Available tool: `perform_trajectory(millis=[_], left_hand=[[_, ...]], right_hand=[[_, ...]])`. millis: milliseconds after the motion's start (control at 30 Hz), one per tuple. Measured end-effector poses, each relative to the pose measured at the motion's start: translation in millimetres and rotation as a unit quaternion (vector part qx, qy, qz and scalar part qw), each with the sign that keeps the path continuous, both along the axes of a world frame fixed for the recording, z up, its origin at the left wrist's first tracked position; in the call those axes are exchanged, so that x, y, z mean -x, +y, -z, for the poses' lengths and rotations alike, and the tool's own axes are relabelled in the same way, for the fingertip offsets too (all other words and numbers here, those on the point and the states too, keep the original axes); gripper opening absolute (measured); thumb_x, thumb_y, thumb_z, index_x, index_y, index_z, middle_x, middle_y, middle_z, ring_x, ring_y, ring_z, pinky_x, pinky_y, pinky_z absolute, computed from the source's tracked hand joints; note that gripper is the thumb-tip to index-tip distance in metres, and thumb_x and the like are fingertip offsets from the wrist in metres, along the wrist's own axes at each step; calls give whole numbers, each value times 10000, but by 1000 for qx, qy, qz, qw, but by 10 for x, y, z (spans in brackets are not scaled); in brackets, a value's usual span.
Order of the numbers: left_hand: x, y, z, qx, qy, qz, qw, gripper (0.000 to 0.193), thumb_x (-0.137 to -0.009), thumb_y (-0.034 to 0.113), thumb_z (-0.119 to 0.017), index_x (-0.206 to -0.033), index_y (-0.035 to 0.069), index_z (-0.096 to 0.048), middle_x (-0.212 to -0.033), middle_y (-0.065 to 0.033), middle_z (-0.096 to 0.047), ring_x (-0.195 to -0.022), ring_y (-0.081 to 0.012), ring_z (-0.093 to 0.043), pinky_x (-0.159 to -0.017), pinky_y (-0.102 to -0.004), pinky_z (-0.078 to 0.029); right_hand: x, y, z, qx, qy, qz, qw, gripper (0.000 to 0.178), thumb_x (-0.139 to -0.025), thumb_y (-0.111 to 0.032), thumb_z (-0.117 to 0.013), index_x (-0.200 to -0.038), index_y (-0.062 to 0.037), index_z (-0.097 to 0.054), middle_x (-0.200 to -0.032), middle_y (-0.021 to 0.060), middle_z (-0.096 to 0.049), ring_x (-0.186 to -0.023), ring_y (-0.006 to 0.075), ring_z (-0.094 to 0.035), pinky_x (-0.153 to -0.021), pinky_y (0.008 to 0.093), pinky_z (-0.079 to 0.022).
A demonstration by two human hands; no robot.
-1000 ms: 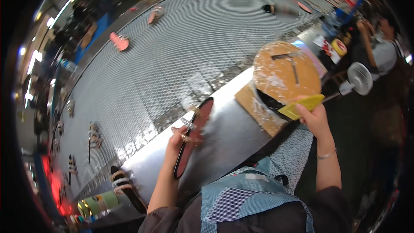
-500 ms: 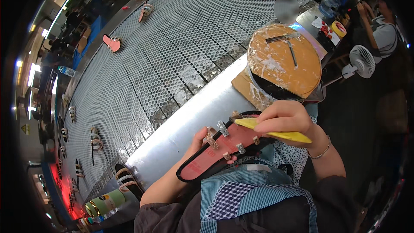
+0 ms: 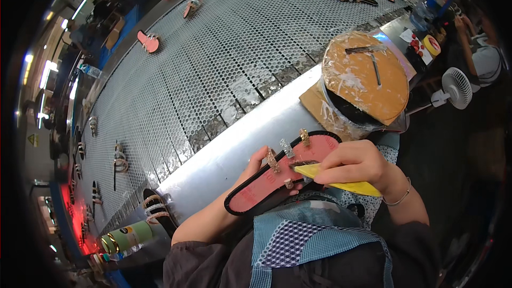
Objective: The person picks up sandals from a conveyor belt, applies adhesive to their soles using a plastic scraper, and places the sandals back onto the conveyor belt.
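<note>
My left hand (image 3: 254,169) holds a sandal sole (image 3: 252,197) from beneath, fingers at its near and far edges. The sole has a pink top, a black rim and short glittery strap pieces (image 3: 286,148) standing up along its sides. My right hand (image 3: 358,166) is closed on a brush with a flat yellow handle (image 3: 354,186). Its dark bristles (image 3: 300,164) are at the middle of the sole, among the strap pieces; whether they touch the pink surface I cannot tell.
A metal edge (image 3: 213,165) borders a mesh conveyor carrying several sandals, including a pink one (image 3: 149,41). Beside me stands a round tub with a brown lid (image 3: 362,69). A white fan (image 3: 456,88) and another person (image 3: 482,53) are at the right. A black sandal (image 3: 156,208) lies at the left.
The brush has moved from the sole's far end toward its middle. The sole has turned slightly, showing more of its far end. The head view has shifted a little.
</note>
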State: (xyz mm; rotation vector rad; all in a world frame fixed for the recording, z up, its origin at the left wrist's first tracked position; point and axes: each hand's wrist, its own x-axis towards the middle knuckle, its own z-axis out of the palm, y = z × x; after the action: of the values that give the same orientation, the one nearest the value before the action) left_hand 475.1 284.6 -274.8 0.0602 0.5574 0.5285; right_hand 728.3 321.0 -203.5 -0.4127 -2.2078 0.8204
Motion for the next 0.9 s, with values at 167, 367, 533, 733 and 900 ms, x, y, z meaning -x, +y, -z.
perform_trajectory(millis=[167, 367, 533, 733, 900], left_hand=[[-68, 65, -113, -7, 60, -9, 998, 736, -893, 607, -374, -1366, 43, -399, -1339, -167, -480, -1186, -303, -510, -1047, -430, -364], [-108, 133, 434, 7, -230, -64, 971, 639, -919, 556, -364, -1338, 83, -460, -1303, -131, -537, -1177, -248, -529, -1043, -373, -372], [-171, 177, 182, 22, -9, -122, 992, 670, -905, 588, -343, -1354, 103, -452, -1278, -113, -557, -1100, -238, -570, -997, -356, -411], [-165, 355, 13, -33, -36, -146, 988, 754, -873, 656, -305, -1405, 129, -392, -1315, -111, -527, -1114, -238, -566, -958, -367, -433], [-164, 484, -76, -5, 18, -155, 988, 756, -860, 668, -322, -1365, 115, -433, -1245, -106, -564, -1011, -262, -593, -882, -403, -463]], right_hand=[[175, 33, -11, -68, 31, 11, 997, 288, -685, -93, -691, -972, -100, -688, -846, 55, -635, -685, 232, -620, -581, 323, -499], [78, -120, -63, -104, -66, -1, 992, 347, -644, -130, -706, -987, -178, -699, -838, 32, -628, -605, 173, -572, -506, 291, -465], [60, -143, 71, -133, -78, -2, 988, 342, -636, -138, -721, -972, -198, -696, -882, 33, -621, -548, 164, -538, -473, 278, -445], [-10, -49, 19, -190, -3, 30, 981, 354, -624, -148, -729, -974, -187, -691, -898, 28, -613, -563, 164, -529, -478, 268, -446], [-96, 76, 36, -196, -54, 22, 979, 360, -630, -166, -737, -987, -176, -690, -910, 40, -614, -560, 173, -530, -484, 265, -446]])
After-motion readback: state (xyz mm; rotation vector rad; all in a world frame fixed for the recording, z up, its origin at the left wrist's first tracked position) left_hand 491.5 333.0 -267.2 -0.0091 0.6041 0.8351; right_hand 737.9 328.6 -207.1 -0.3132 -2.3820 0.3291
